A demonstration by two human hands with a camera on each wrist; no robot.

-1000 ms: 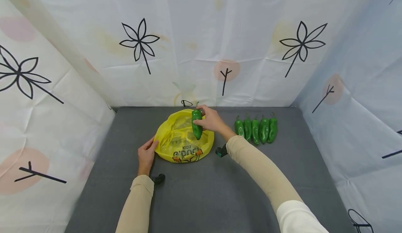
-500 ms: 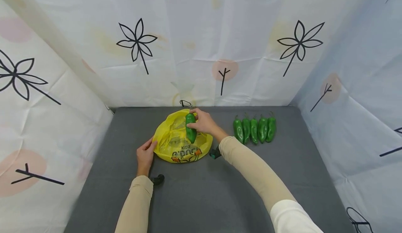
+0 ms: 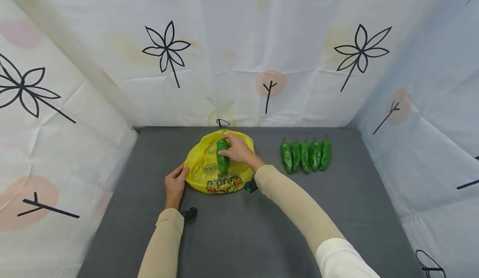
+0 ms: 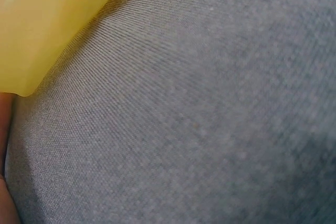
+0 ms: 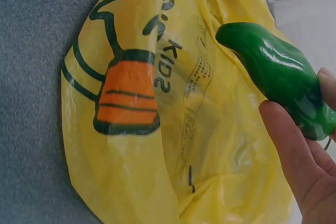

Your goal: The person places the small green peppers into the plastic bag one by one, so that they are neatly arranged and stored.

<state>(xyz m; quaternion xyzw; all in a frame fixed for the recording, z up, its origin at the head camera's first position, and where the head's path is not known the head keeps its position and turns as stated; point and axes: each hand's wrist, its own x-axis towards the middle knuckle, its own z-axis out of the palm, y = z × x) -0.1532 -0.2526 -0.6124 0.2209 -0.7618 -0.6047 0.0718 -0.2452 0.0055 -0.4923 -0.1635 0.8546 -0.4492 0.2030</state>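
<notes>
A yellow plastic bag [image 3: 194, 163] with printed lettering lies open-mouthed on the grey table. At its left edge my left hand [image 3: 175, 186] pinches the rim between thumb and fingers; the left wrist view catches only a corner of the bag [image 4: 47, 19] and a sliver of hand. Over the bag's mouth, my right hand [image 3: 240, 150] holds a glossy green pepper [image 3: 222, 156] near its stem end, tip pointing down toward the viewer. Thumb and fingers grip the pepper [image 5: 283, 72] from both sides in the right wrist view, with the bag's crumpled inside behind it.
To the right of the bag, several green peppers [image 3: 304, 157] lie side by side in a row, stems toward the back. White patterned fabric [image 3: 239, 53] hangs behind the table [image 3: 239, 236] and along both sides. Each wrist carries a small dark camera.
My right hand has carried the pepper left and slightly nearer, from the bag's right part to over its middle. The left hand keeps its place on the rim.
</notes>
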